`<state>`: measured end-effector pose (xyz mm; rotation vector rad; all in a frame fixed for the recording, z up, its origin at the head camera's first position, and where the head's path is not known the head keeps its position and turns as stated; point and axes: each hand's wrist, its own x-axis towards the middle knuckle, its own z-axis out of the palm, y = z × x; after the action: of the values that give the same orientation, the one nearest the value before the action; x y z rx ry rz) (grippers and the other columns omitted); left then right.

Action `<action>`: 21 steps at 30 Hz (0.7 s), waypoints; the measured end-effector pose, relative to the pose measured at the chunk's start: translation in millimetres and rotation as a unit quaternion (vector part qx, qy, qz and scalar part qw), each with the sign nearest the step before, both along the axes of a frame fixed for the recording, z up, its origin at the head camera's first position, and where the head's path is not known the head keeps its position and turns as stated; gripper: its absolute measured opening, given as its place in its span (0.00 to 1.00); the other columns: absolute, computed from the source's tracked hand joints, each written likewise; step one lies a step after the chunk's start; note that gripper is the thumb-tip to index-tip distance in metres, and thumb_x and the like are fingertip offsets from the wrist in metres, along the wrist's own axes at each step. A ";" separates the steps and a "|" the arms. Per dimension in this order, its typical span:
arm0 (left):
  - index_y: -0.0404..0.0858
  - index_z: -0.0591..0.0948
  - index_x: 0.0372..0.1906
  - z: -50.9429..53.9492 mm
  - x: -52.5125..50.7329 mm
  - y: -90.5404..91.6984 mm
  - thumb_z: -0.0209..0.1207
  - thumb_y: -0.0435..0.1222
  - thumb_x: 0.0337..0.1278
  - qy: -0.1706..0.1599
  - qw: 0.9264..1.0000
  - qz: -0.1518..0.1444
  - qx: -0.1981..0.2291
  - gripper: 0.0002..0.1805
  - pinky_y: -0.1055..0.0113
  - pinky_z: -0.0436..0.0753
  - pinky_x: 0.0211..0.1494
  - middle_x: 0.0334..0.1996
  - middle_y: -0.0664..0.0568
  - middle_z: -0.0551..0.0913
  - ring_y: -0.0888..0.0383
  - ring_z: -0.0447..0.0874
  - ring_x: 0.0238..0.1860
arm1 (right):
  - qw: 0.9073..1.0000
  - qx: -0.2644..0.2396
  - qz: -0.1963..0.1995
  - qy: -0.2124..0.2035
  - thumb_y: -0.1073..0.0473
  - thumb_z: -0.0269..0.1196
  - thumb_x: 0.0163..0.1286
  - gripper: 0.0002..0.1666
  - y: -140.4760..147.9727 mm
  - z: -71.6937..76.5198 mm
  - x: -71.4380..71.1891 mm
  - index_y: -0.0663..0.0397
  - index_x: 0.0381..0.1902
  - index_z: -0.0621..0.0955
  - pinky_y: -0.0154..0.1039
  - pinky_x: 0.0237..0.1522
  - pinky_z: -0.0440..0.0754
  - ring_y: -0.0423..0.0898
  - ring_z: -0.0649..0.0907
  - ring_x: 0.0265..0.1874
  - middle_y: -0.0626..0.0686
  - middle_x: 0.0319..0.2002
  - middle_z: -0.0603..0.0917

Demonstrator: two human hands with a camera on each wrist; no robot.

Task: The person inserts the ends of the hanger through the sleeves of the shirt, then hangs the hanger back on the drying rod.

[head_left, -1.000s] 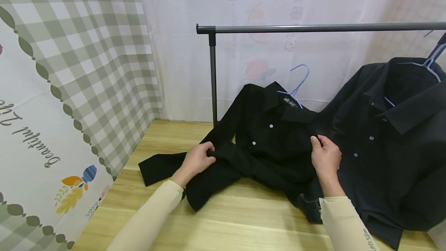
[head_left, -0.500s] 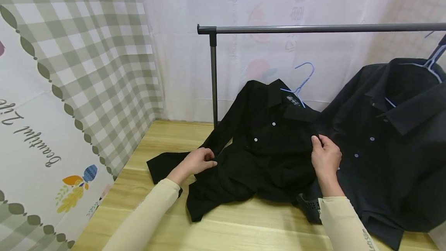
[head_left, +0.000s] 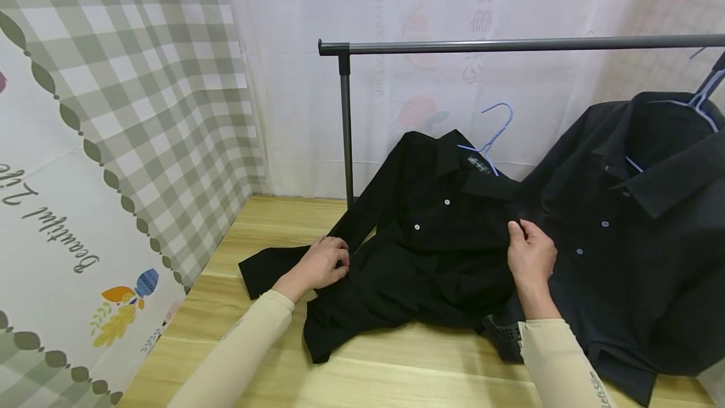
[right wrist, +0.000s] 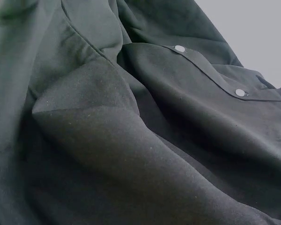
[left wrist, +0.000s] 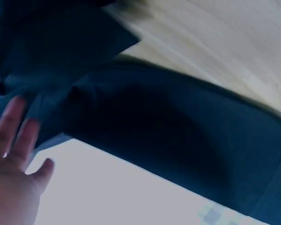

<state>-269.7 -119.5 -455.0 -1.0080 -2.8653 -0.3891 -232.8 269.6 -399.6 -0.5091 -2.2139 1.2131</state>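
Observation:
A black button-up shirt [head_left: 436,257] lies on the wooden table with its collar toward the back. A blue hanger [head_left: 487,149] sits inside that collar, its hook sticking up. My left hand [head_left: 318,264] rests at the shirt's left side, over the long sleeve [left wrist: 178,131]. Its fingers look slightly spread and loosely bent in the left wrist view, with no cloth pinched. On the shirt's right side, my right hand [head_left: 531,254] pinches the fabric between thumb and fingers. White buttons [right wrist: 240,93] show in the right wrist view, where the hand itself is out of sight.
A dark metal rack bar [head_left: 498,45] runs above the table, held by an upright post [head_left: 347,131]. Another dark shirt [head_left: 651,269] hangs at the right, beside my right hand. A checkered cloth [head_left: 158,80] borders the left side of the wooden table [head_left: 430,370].
My left hand has let go of the shirt's cloth and shifted slightly left. The shirt's lower part has spread toward me and lies flatter. My right hand stays put.

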 end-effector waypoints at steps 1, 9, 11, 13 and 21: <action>0.49 0.79 0.24 3.3 1.7 0.7 0.64 0.35 0.59 -0.001 1.000 -0.006 0.018 0.10 0.41 0.56 0.72 0.54 0.49 0.80 0.47 0.72 0.62 | 1.000 -0.001 0.000 0.000 0.51 0.54 0.78 0.23 0.3 0.3 -0.2 0.63 0.57 0.82 0.61 0.56 0.69 0.63 0.77 0.56 0.64 0.55 0.82; 0.51 0.74 0.16 20.1 29.3 24.8 0.61 0.36 0.53 -0.089 0.985 -0.138 0.053 0.14 0.59 0.77 0.54 0.22 0.66 0.78 0.65 0.80 0.33 | 1.000 -0.007 0.001 0.004 0.51 0.53 0.78 0.24 2.1 3.8 -2.7 0.64 0.59 0.80 0.62 0.58 0.69 0.63 0.76 0.57 0.64 0.56 0.81; 0.49 0.78 0.17 20.5 32.5 28.9 0.61 0.38 0.60 -0.145 0.976 -0.143 0.077 0.15 0.69 0.76 0.35 0.16 0.67 0.71 0.67 0.70 0.21 | 1.000 -0.005 -0.003 0.013 0.51 0.54 0.78 0.24 2.8 5.1 -3.4 0.64 0.59 0.81 0.62 0.58 0.69 0.64 0.77 0.58 0.64 0.57 0.81; 0.47 0.81 0.20 17.5 31.2 29.4 0.61 0.39 0.65 -0.168 0.974 -0.103 0.110 0.15 0.72 0.66 0.23 0.14 0.66 0.70 0.68 0.65 0.16 | 1.000 -0.003 -0.009 0.024 0.52 0.55 0.78 0.23 3.6 6.2 -4.0 0.65 0.58 0.81 0.61 0.59 0.69 0.63 0.77 0.58 0.64 0.56 0.81; 0.37 0.83 0.49 -10.6 16.1 12.4 0.65 0.48 0.62 -0.091 0.977 0.192 0.001 0.20 0.55 0.82 0.38 0.39 0.47 0.84 0.50 0.83 0.36 | 0.999 0.003 -0.020 0.045 0.55 0.55 0.77 0.21 5.6 9.0 -3.7 0.68 0.55 0.81 0.60 0.57 0.70 0.64 0.78 0.55 0.66 0.54 0.82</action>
<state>-253.6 -107.1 -465.6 -0.4146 -3.1227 -0.4692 -236.5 275.2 -390.7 -0.4844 -2.1205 1.1849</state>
